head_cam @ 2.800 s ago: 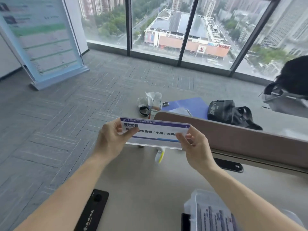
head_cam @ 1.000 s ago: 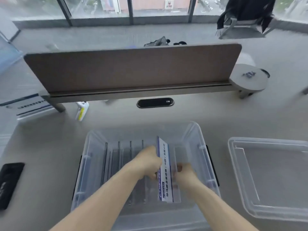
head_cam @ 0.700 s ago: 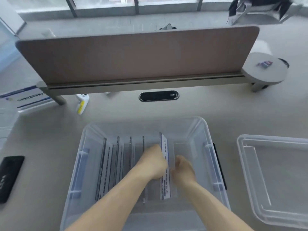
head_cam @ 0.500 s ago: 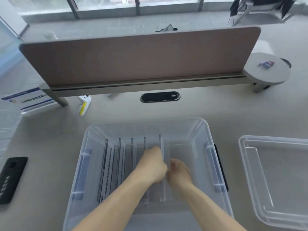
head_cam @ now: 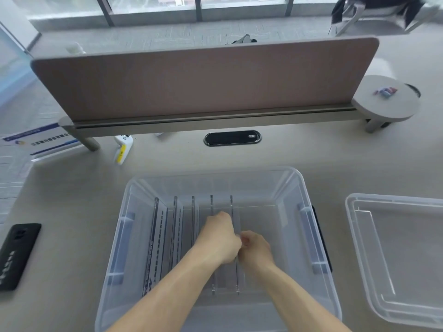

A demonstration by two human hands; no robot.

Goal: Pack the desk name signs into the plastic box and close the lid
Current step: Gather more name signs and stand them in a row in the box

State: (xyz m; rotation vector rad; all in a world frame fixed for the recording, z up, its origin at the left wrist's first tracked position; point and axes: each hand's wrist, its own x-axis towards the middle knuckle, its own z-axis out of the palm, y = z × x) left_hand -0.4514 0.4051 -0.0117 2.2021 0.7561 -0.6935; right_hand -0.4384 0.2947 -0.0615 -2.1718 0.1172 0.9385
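A clear plastic box (head_cam: 291, 178) stands open on the desk in front of me. Several acrylic name signs (head_cam: 160, 226) stand on edge in a row inside it. Both hands are down in the box at the rightmost sign (head_cam: 232, 207), which stands upright. My left hand (head_cam: 219, 237) pinches it from the left and my right hand (head_cam: 255, 248) from the right. The clear lid (head_cam: 359, 236) lies upside down on the desk to the right of the box. One more name sign (head_cam: 40, 142) lies at the far left desk edge.
A brown partition screen (head_cam: 203, 80) runs across the desk behind the box. A black phone (head_cam: 18, 255) lies at the left. A white and yellow device (head_cam: 123, 148) and a black cable port (head_cam: 232, 138) sit below the screen. A round side shelf (head_cam: 386, 101) is at the right.
I carried the sign from in front of me down into the box, turned it on edge and lowered it upright beside the other signs. My view dropped from the windows to the box.
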